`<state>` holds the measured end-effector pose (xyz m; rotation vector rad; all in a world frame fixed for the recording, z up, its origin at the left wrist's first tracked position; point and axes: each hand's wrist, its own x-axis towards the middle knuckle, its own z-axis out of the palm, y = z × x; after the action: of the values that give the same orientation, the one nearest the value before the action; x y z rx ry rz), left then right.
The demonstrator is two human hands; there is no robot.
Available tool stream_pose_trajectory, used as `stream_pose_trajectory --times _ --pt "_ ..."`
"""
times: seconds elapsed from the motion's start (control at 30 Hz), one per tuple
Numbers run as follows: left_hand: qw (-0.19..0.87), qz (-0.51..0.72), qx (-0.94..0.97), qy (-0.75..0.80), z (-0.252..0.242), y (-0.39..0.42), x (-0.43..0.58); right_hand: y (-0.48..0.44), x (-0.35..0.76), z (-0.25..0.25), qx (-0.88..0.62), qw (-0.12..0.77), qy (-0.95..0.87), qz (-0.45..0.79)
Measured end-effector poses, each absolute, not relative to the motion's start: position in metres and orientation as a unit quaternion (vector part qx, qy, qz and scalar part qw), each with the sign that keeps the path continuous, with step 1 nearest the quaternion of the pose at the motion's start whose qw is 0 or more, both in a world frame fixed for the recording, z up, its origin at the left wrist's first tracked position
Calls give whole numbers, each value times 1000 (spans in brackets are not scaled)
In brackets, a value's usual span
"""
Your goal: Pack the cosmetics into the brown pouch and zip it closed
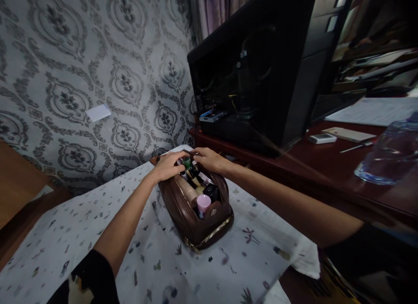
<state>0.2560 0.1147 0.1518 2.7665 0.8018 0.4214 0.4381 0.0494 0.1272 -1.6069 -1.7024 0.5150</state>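
A brown leather makeup bag lies on the patterned white cloth, its top unzipped and spread wide. Packed inside are a pink-lidded jar, a black box, a beige tube, a green-capped item and several smaller cosmetics. My left hand is closed on the bag's far left rim, thumb reaching over the opening. At the far right rim, my right hand grips the edge with bent fingers. Some fingertips of both hands are hidden behind the rim and contents.
The white cloth covers the surface under the bag. To the right, a dark red desk carries a black computer case, a clear plastic bottle, a small white box and papers. Patterned wallpaper rises behind.
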Motion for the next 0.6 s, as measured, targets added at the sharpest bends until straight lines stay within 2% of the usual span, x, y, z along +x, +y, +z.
stream_pose_trajectory --times 0.2,0.37,0.6 --pt "140 126 950 249 151 114 260 49 436 129 -608 357 -681 200" --pt "28 143 934 326 149 108 253 49 436 128 -590 364 -693 200" --pt "22 104 935 337 155 108 243 42 432 135 -561 344 -726 202"
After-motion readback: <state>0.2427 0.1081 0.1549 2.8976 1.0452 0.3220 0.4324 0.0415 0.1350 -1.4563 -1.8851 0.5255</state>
